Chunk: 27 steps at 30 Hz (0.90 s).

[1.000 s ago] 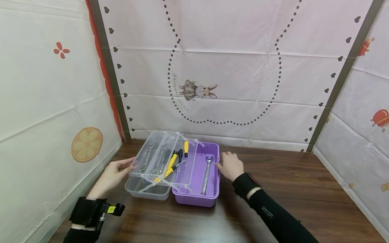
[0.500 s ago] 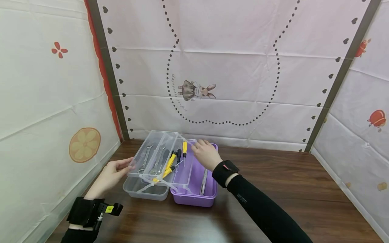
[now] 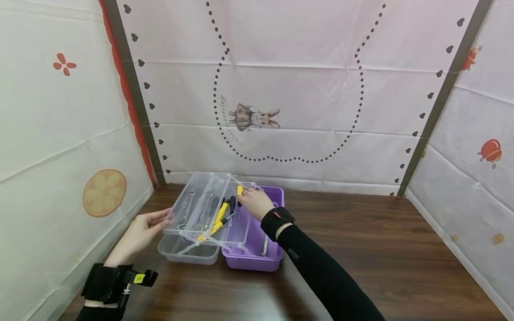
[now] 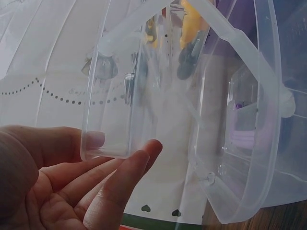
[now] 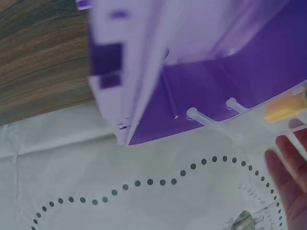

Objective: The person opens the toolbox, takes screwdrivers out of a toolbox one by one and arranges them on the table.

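Observation:
My left hand (image 3: 138,234) pinches the left edge of a clear plastic tray (image 4: 108,148), thumb on the outer wall and fingers underneath. Wrenches (image 3: 186,209) and yellow-and-black screwdrivers (image 3: 222,212) lie in the tray's compartments. My right hand (image 3: 257,201) reaches over the purple box (image 3: 250,263) to the tray's back right corner. Its fingertips are close by a yellow screwdriver handle (image 5: 283,108); in the right wrist view the fingers (image 5: 283,179) look extended along the tray wall. A wrench (image 3: 264,246) lies in the purple box, partly hidden by my right arm.
Below the tray a clear lower box (image 3: 188,255) stands beside the purple box. Clear hinge arms (image 5: 211,123) link the tray to the boxes. All stand on a dark wooden table (image 3: 345,249), with cloth-covered walls (image 3: 305,98) at the back and sides.
My right hand has moved left from the purple box's right rim, across the box, to the tray's back right corner. My left hand keeps its grip on the tray; the view has shifted slightly.

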Available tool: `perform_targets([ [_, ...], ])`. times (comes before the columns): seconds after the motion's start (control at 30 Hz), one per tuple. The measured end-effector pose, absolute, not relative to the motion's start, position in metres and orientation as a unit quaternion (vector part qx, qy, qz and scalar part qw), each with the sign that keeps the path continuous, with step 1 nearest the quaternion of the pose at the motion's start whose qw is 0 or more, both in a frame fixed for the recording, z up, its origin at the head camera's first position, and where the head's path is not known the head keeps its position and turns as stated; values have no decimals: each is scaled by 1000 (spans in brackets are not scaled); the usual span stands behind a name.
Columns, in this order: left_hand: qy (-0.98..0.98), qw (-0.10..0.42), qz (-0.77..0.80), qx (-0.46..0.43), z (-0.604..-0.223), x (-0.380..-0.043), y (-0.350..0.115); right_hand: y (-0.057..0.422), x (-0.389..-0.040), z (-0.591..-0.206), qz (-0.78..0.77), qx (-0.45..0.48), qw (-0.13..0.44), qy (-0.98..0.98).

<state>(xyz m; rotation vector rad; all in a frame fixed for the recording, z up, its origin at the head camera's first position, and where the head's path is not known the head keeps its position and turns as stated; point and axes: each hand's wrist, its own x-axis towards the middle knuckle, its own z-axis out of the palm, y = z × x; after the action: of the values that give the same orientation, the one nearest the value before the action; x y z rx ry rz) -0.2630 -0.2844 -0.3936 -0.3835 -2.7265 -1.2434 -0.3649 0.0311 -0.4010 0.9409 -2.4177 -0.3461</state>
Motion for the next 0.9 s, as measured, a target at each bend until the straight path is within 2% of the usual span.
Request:
perform_targets([
  [0.57,-900,69,-406,-143,-388,-262,-284,14,-368,-395,-176,372,272,-870],
  [0.9,-900,64,-409,-135,-391,-261,-283,15,-368,-394,-220,393,257,-855],
])
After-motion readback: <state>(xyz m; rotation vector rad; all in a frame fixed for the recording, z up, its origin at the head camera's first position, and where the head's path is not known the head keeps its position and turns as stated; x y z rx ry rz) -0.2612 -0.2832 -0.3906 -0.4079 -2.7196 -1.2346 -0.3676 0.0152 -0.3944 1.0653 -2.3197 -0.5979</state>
